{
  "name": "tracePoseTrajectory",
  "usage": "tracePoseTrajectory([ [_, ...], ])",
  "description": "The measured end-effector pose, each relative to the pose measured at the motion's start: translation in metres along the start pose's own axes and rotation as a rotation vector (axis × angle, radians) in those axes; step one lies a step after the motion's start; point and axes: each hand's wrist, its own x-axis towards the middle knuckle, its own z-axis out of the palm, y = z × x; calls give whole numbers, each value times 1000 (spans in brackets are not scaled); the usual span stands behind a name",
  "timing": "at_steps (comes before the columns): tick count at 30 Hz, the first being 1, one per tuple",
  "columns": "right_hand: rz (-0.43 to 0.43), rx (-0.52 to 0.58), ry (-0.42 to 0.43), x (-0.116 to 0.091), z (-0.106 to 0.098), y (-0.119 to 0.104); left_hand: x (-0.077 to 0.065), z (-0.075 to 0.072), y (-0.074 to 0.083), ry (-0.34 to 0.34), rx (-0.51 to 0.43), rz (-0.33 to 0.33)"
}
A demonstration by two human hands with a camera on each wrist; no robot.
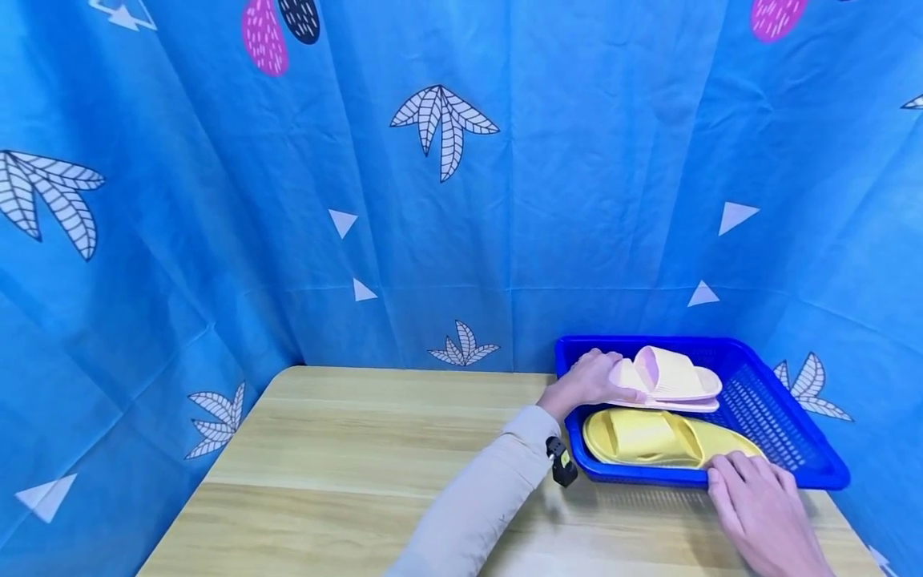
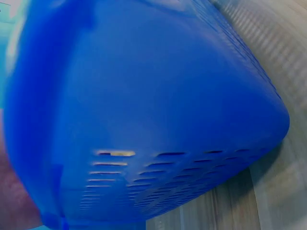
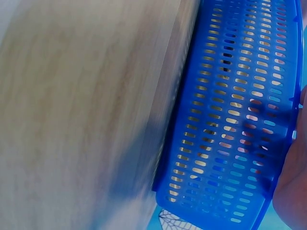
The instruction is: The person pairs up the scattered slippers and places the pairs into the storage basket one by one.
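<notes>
A blue plastic basket (image 1: 782, 413) stands at the right of the table, holding pale pink slippers (image 1: 674, 375) and yellow slippers (image 1: 642, 437). My left hand (image 1: 594, 378) reaches over the basket's left side and grips the left end of the pink slippers, its thumb along their near edge. My right hand (image 1: 767, 505) holds the front rim near its right end, fingers curled over it beside the right end of the yellow slippers. In the left wrist view, the basket's side wall (image 2: 168, 86) covers most of the picture. Its slotted wall (image 3: 230, 115) fills the right wrist view's right side.
The wooden table (image 1: 360, 449) extends to the left of the basket. A blue curtain (image 1: 591, 192) with printed leaves and triangles hangs behind and at both sides. A small black device (image 1: 561, 462) is worn on the left wrist, beside the basket's left front corner.
</notes>
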Motion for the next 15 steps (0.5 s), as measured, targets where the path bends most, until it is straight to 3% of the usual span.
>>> tracePoseTrajectory([
  [15, 17, -17, -61, 1, -1, 3, -2, 1, 3, -75, 28, 29],
])
